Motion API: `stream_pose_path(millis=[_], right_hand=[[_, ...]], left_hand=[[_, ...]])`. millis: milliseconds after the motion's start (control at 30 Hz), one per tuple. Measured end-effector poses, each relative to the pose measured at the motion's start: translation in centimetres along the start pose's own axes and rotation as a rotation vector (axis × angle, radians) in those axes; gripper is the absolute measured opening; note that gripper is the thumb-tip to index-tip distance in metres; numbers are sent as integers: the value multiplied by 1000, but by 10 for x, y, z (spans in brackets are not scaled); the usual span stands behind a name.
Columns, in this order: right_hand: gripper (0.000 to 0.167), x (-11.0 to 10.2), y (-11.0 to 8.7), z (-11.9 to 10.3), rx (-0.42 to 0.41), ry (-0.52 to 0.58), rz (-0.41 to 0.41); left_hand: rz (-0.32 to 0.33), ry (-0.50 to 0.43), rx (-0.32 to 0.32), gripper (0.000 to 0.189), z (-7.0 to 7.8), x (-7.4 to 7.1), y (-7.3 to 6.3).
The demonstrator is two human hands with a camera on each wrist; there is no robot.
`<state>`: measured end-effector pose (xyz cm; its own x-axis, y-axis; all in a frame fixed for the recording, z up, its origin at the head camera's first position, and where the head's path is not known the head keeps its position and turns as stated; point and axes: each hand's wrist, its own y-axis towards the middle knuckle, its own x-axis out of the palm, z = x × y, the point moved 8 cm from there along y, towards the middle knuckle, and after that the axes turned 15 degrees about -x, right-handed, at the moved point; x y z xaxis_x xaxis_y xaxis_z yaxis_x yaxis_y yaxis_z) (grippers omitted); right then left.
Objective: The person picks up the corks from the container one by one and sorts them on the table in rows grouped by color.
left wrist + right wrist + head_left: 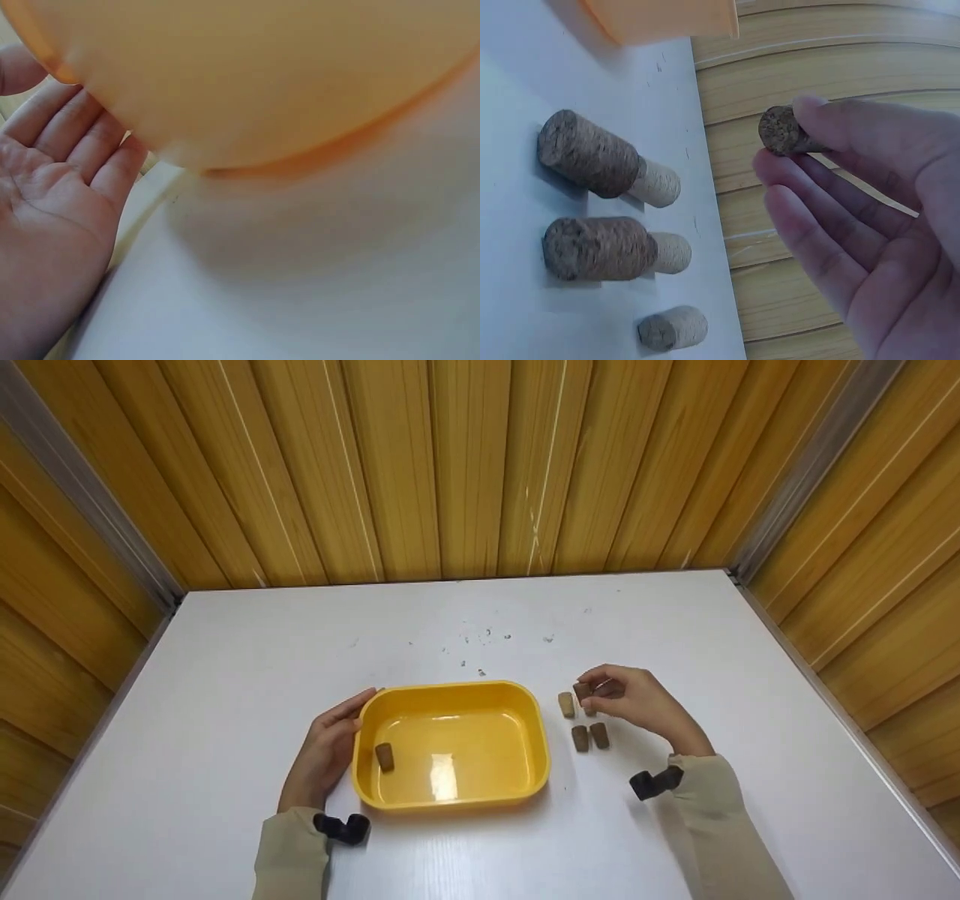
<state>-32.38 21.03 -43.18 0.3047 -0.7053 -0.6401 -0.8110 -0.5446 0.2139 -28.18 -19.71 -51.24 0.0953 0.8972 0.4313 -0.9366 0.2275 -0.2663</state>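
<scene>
At the left end of a yellow plastic basin [450, 804], my left hand [330, 742] holds the rim, thumb near the top edge. The left wrist view shows the fingers [71, 124] against the wall, their tips partly hidden. One brown cork stopper [385, 757] lies inside the basin's left end. To the right of the basin, my right hand [634, 697] pinches a dark cork stopper [780, 130] between thumb and fingertips, above the table. Below and beside that hand lie several more stoppers, among them a paler one [566, 705] and two dark ones [580, 739]; the hand partly covers another.
The white table [247, 660] carries small dark marks beyond the basin. Wood-patterned panels [465, 472] close off the back and both sides. Each sleeve cuff bears a small black device [342, 829].
</scene>
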Motion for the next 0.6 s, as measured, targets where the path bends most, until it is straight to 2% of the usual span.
stream_pose_path(millis=[367,600], right_hand=[[35,-12,-23,25,85,-27,-12],[41,-14,-35,38,121,-17,-16]], left_hand=[[5,-13,6,47,-1,-1,1],[17,28,14,49,0,-3,1]])
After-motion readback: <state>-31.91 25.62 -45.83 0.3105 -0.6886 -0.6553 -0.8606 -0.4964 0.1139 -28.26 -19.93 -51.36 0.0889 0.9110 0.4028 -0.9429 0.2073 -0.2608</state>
